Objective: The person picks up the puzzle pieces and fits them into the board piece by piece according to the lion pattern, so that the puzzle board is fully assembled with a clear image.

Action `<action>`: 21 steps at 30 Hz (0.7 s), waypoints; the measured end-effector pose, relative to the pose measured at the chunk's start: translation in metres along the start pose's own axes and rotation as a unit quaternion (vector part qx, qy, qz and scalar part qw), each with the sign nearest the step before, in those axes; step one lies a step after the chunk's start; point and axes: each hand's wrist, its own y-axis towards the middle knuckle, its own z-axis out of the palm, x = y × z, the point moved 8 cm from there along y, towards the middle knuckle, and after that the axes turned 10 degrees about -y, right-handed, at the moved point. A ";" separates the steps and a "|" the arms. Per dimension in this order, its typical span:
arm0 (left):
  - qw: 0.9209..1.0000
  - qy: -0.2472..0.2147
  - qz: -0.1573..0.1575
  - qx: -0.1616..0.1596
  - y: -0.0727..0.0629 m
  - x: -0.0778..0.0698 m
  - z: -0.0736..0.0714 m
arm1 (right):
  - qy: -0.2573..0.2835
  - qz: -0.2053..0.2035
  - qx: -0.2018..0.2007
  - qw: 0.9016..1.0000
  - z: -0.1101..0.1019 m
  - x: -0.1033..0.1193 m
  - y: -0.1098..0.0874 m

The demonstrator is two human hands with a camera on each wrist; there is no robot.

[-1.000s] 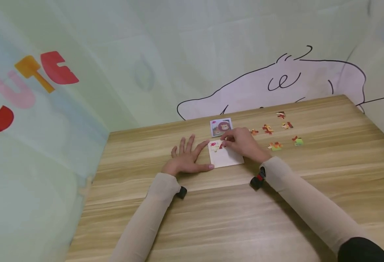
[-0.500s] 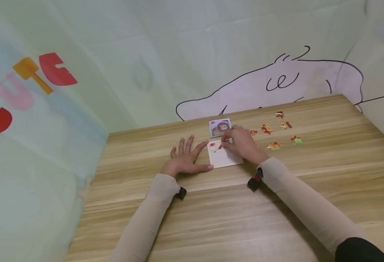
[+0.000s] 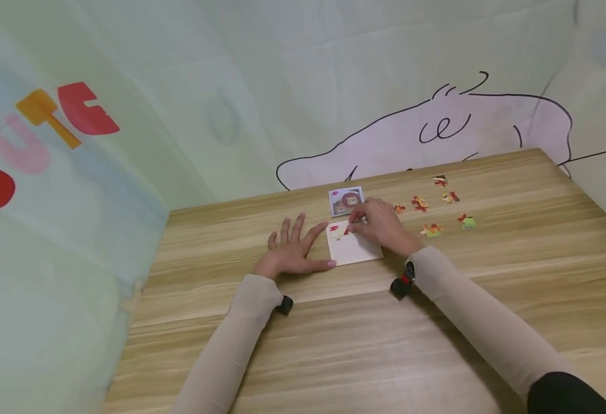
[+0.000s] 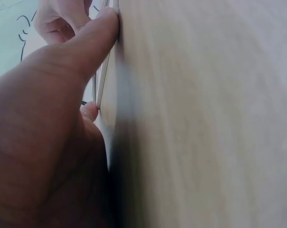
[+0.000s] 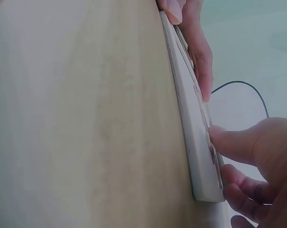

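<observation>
The left hand (image 3: 294, 254), spread wide, touches the puzzle board (image 3: 356, 250)'s left edge; the right hand (image 3: 383, 226) pinches a jigsaw piece (image 3: 346, 232) on it.

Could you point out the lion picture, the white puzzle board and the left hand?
Lion picture (image 3: 345, 202): head view, around its middle.
White puzzle board (image 3: 355, 251): head view, its bare lower part.
Left hand (image 3: 294, 255): head view, back of the hand.

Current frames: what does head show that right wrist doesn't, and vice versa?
Only head: the lion card's printed face, loose puzzle pieces to the right of the right hand, the tan sleeves and the colourful letters.

Only right wrist: the near edge of the white board close up, its thickness readable.

Both: both hands, the left touching the board, plus wooden table and backdrop.
</observation>
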 end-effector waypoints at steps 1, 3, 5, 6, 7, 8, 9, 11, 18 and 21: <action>1.000 0.000 0.000 0.000 0.000 0.000 -0.001 | 0.003 -0.001 -0.001 1.000 -0.002 0.000 0.001; 1.000 0.001 0.001 -0.001 0.000 -0.001 -0.002 | 0.012 0.000 -0.004 1.000 -0.005 -0.003 0.002; 1.000 0.002 0.001 -0.003 0.000 -0.002 -0.002 | 0.022 0.003 -0.007 1.000 -0.011 -0.007 0.003; 1.000 0.003 0.001 -0.003 0.001 -0.002 -0.002 | 0.026 0.004 -0.008 1.000 -0.014 -0.010 0.003; 1.000 0.004 0.000 -0.002 0.001 -0.002 -0.002 | 0.029 0.007 -0.010 0.999 -0.016 -0.015 0.003; 1.000 0.004 0.000 -0.002 0.001 -0.002 -0.001 | 0.036 0.012 -0.010 0.999 -0.019 -0.020 0.003; 1.000 0.004 0.000 -0.001 0.002 -0.002 -0.001 | 0.041 0.017 -0.011 0.999 -0.023 -0.026 0.002; 1.000 0.000 0.003 0.000 0.002 -0.003 0.000 | 0.049 0.025 -0.013 0.998 -0.030 -0.038 0.001; 1.000 0.002 0.004 -0.005 0.005 0.003 0.003 | 0.044 0.039 -0.018 0.998 -0.063 -0.083 -0.003; 1.000 0.005 0.004 -0.007 0.006 0.006 0.004 | 0.033 0.048 -0.008 0.998 -0.077 -0.104 -0.003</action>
